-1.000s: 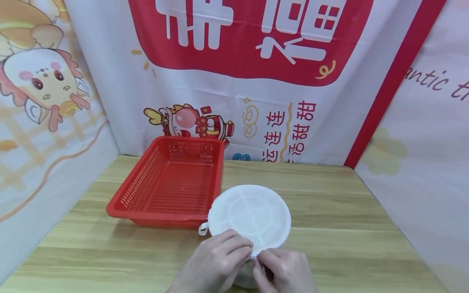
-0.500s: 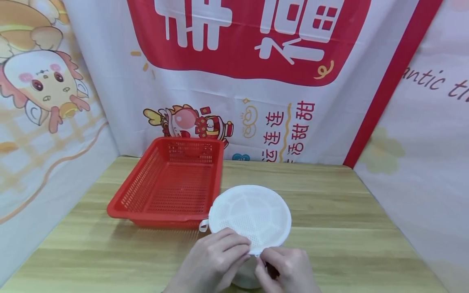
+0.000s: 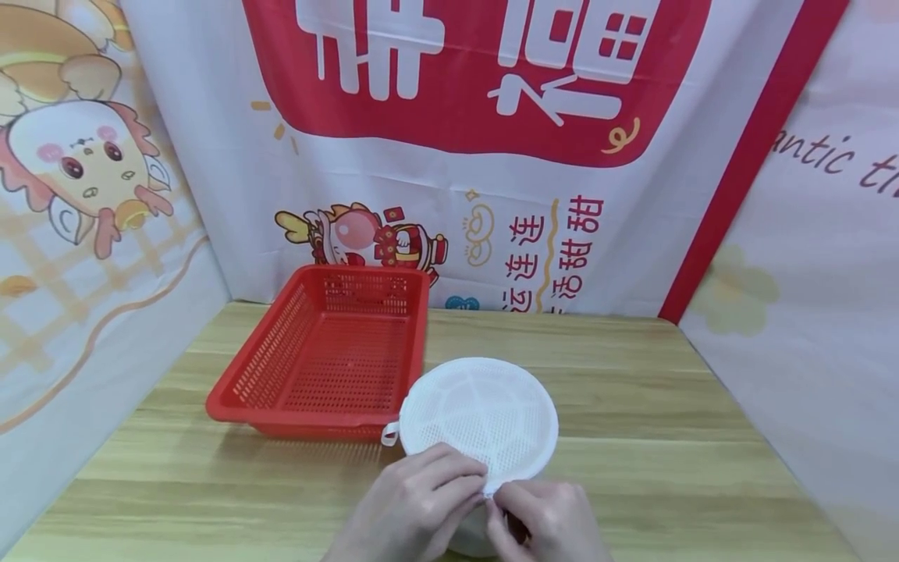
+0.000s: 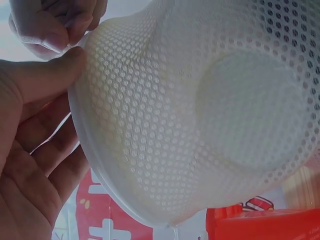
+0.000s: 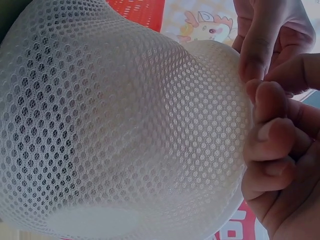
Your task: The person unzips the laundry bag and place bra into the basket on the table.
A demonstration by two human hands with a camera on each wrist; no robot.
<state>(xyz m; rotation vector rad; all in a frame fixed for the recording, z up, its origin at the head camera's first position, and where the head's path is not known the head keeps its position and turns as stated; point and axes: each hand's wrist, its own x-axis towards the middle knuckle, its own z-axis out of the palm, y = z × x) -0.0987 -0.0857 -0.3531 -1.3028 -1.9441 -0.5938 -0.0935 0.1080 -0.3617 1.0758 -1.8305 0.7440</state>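
Note:
A white mesh laundry bag [image 3: 485, 414] with a round, flat top and a stiff rim stands at the table's near side. A small white loop [image 3: 390, 434] sticks out from its left edge. My left hand [image 3: 414, 503] pinches the near rim, thumb below and fingers on top; in the left wrist view its thumb presses the rim. Right beside it, my right hand [image 3: 551, 519] pinches the same rim with thumb and forefinger, its other fingers curled in the right wrist view. What lies between those fingertips is hidden. A pale round patch [image 4: 252, 110] shows on the mesh side.
A red slotted plastic basket [image 3: 337, 367] stands behind and left of the bag, near its loop. The wooden table [image 3: 632, 406] meets a printed cloth backdrop [image 3: 421, 172] at the back, with cloth walls at left and right.
The bag and basket stay in place. Over the last half second my left fingertips have shifted slightly right along the rim, closer to the right hand, which still pinches there.

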